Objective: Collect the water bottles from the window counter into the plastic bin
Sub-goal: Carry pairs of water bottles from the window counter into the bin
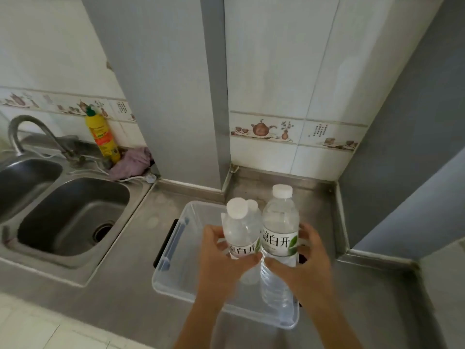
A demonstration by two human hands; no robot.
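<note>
Bottles of water, two with white caps, are held upright over the clear plastic bin [173, 250] on the steel counter [120, 306]. Left hand [221, 263] grips the left bottle [242, 231]; a third cap seems to sit behind it, blurred. Right hand [305, 260] grips the right bottle [280, 230]. Both bottles touch.

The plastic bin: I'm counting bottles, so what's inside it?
Nothing visible inside the bin. Both hands hold bottles above it, covering its middle.
</note>
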